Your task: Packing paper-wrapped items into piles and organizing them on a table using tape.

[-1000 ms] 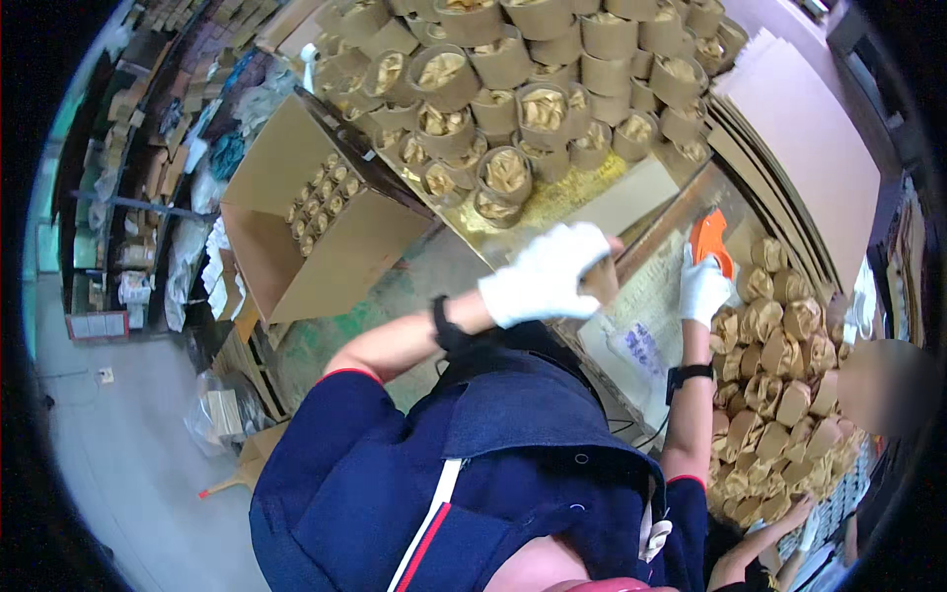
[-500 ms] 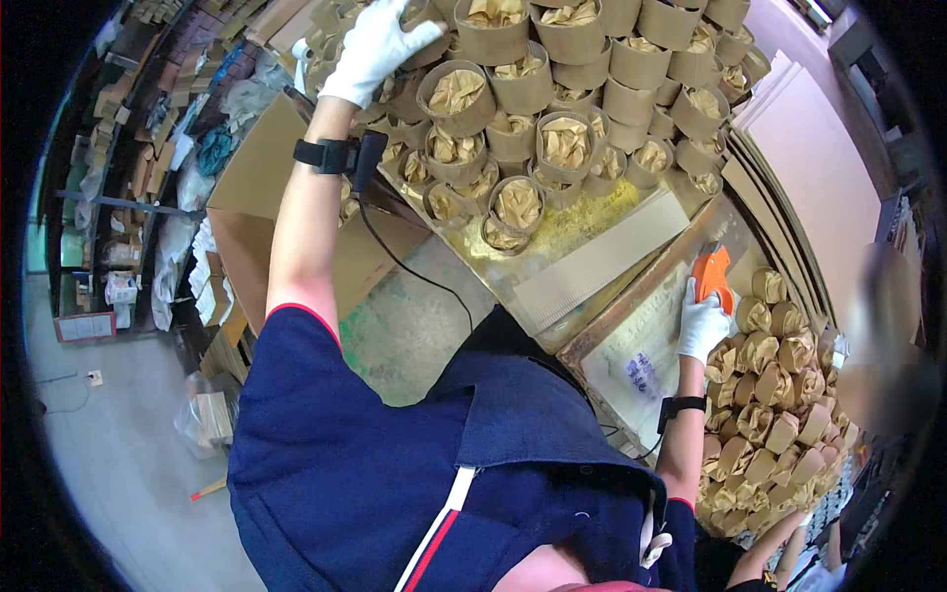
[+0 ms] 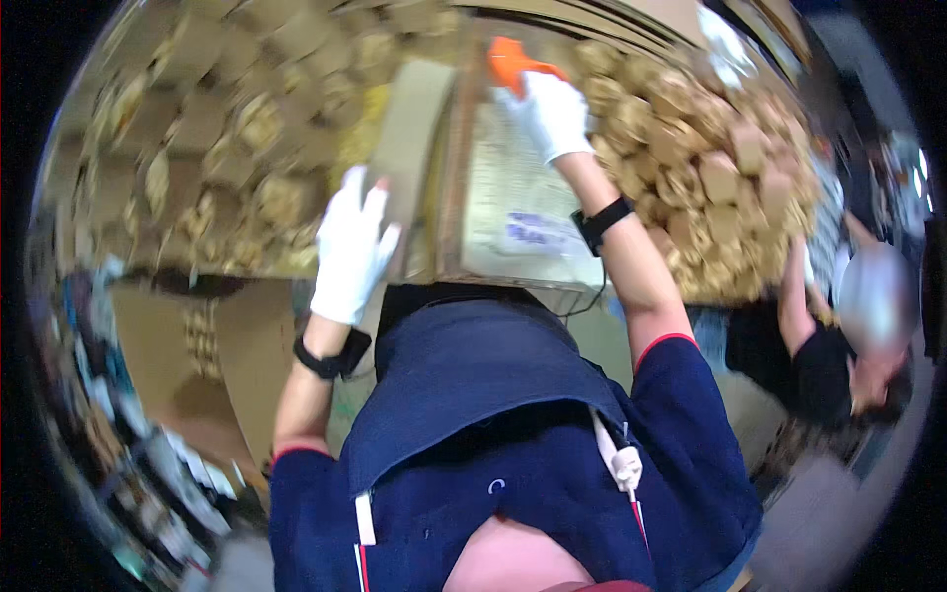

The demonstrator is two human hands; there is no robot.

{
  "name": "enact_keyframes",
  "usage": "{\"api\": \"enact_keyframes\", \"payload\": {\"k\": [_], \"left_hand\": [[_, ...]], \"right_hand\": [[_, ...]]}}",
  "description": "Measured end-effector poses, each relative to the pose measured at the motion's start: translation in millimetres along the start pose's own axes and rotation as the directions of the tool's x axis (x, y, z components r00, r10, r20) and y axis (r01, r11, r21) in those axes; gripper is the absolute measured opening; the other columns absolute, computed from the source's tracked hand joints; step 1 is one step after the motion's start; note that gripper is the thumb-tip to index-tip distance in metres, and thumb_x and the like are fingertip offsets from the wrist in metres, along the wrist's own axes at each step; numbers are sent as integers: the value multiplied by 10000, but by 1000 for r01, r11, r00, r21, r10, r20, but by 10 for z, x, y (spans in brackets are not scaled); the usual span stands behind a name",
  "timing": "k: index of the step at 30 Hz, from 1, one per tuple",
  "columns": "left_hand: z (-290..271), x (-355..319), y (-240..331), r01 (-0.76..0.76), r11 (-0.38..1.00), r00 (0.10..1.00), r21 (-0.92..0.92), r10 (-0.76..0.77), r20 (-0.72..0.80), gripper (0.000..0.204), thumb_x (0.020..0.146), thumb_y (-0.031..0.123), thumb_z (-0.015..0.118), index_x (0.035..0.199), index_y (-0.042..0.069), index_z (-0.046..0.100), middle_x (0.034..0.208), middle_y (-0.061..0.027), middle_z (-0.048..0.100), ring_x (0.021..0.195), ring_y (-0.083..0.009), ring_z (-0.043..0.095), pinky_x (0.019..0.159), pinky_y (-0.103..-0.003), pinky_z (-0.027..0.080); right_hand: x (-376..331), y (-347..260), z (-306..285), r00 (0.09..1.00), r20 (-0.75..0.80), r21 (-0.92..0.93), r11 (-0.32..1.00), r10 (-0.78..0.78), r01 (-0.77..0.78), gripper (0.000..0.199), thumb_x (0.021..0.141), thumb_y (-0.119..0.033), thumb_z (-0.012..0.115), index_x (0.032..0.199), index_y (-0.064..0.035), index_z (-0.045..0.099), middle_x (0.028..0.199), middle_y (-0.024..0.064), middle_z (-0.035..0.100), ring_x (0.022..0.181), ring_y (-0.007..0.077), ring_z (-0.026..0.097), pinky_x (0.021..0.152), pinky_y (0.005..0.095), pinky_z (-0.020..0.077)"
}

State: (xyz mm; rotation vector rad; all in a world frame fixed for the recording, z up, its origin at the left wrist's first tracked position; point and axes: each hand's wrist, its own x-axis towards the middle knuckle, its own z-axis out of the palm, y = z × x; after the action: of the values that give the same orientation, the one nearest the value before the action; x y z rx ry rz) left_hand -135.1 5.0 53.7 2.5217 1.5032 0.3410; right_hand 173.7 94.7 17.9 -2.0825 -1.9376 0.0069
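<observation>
My left hand (image 3: 353, 247), in a white glove, is open with its fingers spread. It is beside the long flat strip of tan cardboard (image 3: 412, 113), fingertips near its left edge; whether they touch it I cannot tell. My gloved right hand (image 3: 554, 113) is closed round an orange plastic hand tool (image 3: 513, 61) above the light-coloured work board (image 3: 493, 212). The glove covers part of the tool, so its exact kind does not show. Stacked brown cardboard rings (image 3: 261, 123) stuffed with crumpled paper fill the table on my left, blurred by motion.
A heap of paper-stuffed cardboard pieces (image 3: 691, 168) rises just right of my right hand. Large flat sheets (image 3: 651, 15) stand along the far edge. An open cardboard box (image 3: 252, 345) is below the table at left. Another person's arm (image 3: 794, 296) reaches toward the heap from the right.
My view has swung toward the right. My left hand has come from the far stacks of rings back to the cardboard strip. The orange tool stays in my right hand.
</observation>
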Motion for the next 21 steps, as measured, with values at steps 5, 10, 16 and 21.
{"api": "enact_keyframes", "payload": {"k": [5,10,16,21], "left_hand": [[680,-320,-86,182,960,971,215,-210,116,694,833,358,686,1472,197,468,1466,-205,476,1197,-416,552,977,-507,489],[620,-262,95,286,951,939,120,-303,163,774,830,280,745,1521,227,401,1525,-198,435,1264,-382,565,1015,-434,495],[353,-190,45,308,951,936,3,-303,180,769,828,198,683,1535,236,383,1625,-166,278,1009,-376,681,804,-427,585],[196,4,610,139,988,989,-65,-135,67,685,833,293,667,1468,162,448,1472,-171,462,978,-378,686,800,-438,583]], "right_hand": [[-643,659,-1025,880,-439,93,965,-183,247,147,871,-225,707,803,-99,738,868,85,726,810,284,691,737,388,551],[-1077,1816,-2314,833,-516,34,976,200,-214,228,885,-242,727,983,-37,750,907,112,739,844,248,704,801,337,541],[-1510,2723,-2817,993,76,43,994,92,-96,677,817,-153,780,1434,-74,514,1374,150,591,1279,258,566,1085,358,440],[-1238,2775,-2951,949,313,-53,997,-44,64,711,730,38,701,1412,-64,531,1347,129,611,1266,243,577,1093,338,423]]}}
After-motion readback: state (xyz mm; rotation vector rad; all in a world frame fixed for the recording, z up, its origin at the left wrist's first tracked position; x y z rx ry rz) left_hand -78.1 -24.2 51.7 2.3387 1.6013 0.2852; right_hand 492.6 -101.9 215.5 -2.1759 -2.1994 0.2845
